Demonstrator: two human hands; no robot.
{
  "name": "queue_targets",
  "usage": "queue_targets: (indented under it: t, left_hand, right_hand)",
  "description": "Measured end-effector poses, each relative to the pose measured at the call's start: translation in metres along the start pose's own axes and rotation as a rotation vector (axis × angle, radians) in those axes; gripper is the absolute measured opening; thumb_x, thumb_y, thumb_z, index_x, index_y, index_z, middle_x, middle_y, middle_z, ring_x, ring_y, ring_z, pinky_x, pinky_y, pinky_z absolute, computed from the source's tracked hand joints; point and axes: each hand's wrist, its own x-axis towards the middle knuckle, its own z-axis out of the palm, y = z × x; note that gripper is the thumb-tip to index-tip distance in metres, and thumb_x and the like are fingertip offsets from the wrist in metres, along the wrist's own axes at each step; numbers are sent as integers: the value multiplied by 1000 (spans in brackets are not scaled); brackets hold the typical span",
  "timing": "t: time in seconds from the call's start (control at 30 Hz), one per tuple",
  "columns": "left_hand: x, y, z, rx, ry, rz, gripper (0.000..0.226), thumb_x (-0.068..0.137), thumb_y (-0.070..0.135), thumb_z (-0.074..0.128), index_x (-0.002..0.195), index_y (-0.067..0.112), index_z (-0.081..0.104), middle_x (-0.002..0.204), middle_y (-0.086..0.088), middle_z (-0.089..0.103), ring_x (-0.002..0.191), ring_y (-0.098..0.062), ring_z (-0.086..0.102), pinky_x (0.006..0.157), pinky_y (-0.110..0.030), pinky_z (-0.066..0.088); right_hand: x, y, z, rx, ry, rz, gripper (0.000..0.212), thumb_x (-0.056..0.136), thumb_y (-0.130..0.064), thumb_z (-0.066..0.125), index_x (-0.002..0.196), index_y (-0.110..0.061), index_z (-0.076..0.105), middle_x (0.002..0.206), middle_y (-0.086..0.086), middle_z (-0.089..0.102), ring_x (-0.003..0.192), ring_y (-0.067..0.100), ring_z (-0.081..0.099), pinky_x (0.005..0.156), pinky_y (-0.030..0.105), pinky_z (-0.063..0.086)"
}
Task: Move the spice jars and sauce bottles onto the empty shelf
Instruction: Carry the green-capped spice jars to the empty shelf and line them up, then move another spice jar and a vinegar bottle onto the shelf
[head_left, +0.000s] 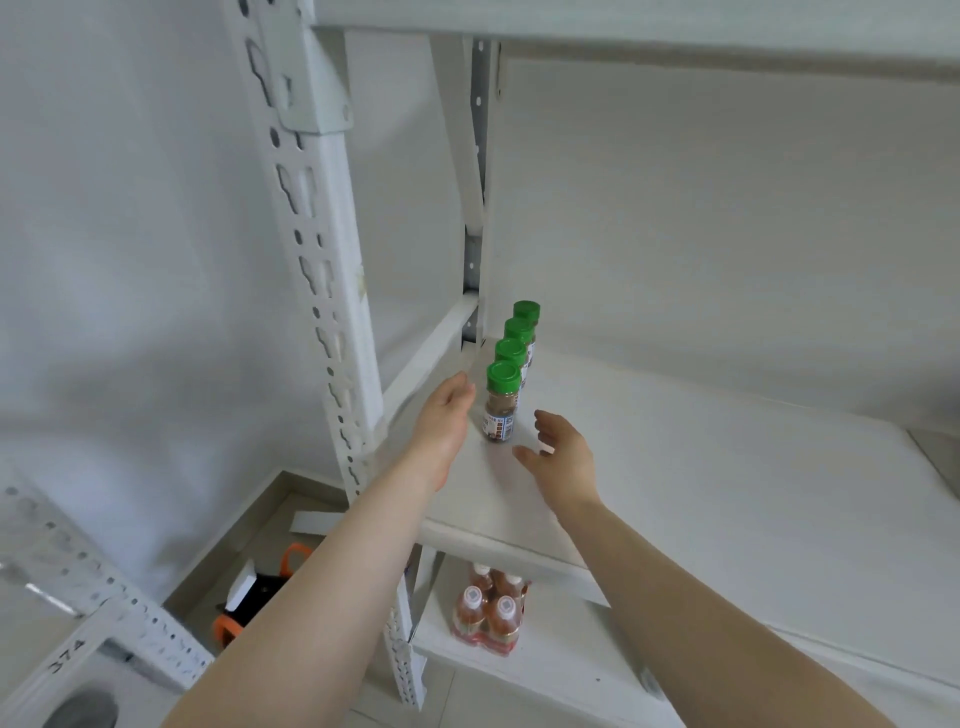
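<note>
Several green-capped spice jars stand in a row at the left end of the white shelf (701, 483), running from front to back. The front spice jar (501, 402) holds brown powder and stands upright. My left hand (447, 421) is just left of it, fingers apart, close to the jar but holding nothing. My right hand (561, 457) hovers open just right of and in front of the jar, not touching it. Several sauce bottles (491, 608) with white caps and reddish-brown liquid stand on the lower shelf (561, 670), partly hidden under the upper board.
A perforated white upright post (322, 270) rises at the shelf's left front corner. Another shelf board (623, 21) runs overhead. On the floor to the left lie a black-and-orange object (260, 597) and a second white rack frame (104, 613).
</note>
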Motion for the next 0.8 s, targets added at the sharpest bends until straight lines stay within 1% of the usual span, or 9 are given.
queue_targets:
  t: [0.1, 0.17, 0.23, 0.33, 0.43, 0.53, 0.67, 0.73, 0.8]
  left_hand:
    - [-51, -1, -19, 109, 11, 24, 43, 99, 17, 45, 142, 15, 42, 144, 0, 46, 131, -15, 43, 96, -21, 30]
    - [-88, -7, -35, 237, -6, 42, 44, 96, 17, 48, 140, 17, 42, 142, -3, 48, 127, -16, 46, 98, -24, 33]
    - [-129, -16, -56, 387, 1, 71, 46, 95, 21, 50, 140, 23, 42, 142, 1, 48, 127, -16, 46, 102, -30, 37]
    - [-195, -25, -89, 529, 64, 71, 48, 94, 25, 53, 141, 27, 41, 140, 5, 49, 125, -16, 50, 105, -38, 42]
    - [-253, -29, -126, 615, 172, 50, 50, 92, 26, 56, 140, 24, 42, 139, 3, 50, 124, -17, 50, 102, -32, 40]
    - [-309, -31, -158, 689, 272, 38, 50, 90, 25, 57, 139, 22, 45, 140, -1, 50, 128, -21, 47, 105, -32, 37]
    - [-400, -35, -183, 718, 433, -37, 48, 93, 27, 56, 139, 21, 45, 145, -2, 45, 133, -21, 42, 107, -30, 29]
    - [-449, -44, -192, 708, 510, -109, 50, 92, 27, 58, 139, 24, 44, 146, 1, 44, 131, -20, 43, 108, -30, 30]
    - [-501, -54, -200, 697, 571, -171, 50, 90, 24, 59, 139, 23, 46, 144, 0, 46, 128, -21, 46, 107, -32, 34]
  right_hand:
    - [-42, -12, -14, -62, 13, -22, 53, 80, -8, 71, 130, -13, 54, 129, 1, 59, 115, 18, 56, 92, 24, 43]
    - [-75, -22, -19, -124, -10, -46, 50, 81, -11, 70, 129, -15, 56, 127, -1, 60, 113, 15, 56, 89, 21, 41]
    - [-109, -34, -19, -208, -62, -87, 48, 81, -13, 69, 128, -17, 56, 124, -1, 61, 111, 14, 56, 87, 20, 40]
    - [-160, -53, -9, -320, -184, -172, 48, 82, -15, 69, 128, -18, 56, 126, -1, 60, 115, 15, 55, 92, 22, 41]
    - [-207, -71, 12, -383, -329, -284, 50, 81, -19, 69, 130, -19, 55, 130, 1, 58, 119, 16, 54, 98, 27, 41]
    - [-255, -87, 33, -412, -463, -392, 53, 83, -23, 69, 133, -19, 53, 135, 2, 55, 122, 18, 53, 100, 29, 40]
    - [-327, -98, 55, -434, -656, -571, 48, 83, -20, 67, 130, -17, 56, 130, 5, 59, 116, 23, 57, 93, 30, 45]
    - [-365, -100, 65, -432, -761, -628, 50, 83, -22, 69, 131, -17, 56, 133, 4, 57, 118, 21, 57, 95, 29, 44]
    - [-405, -102, 72, -454, -854, -669, 56, 83, -26, 69, 135, -20, 51, 138, 0, 53, 123, 19, 53, 99, 30, 42]
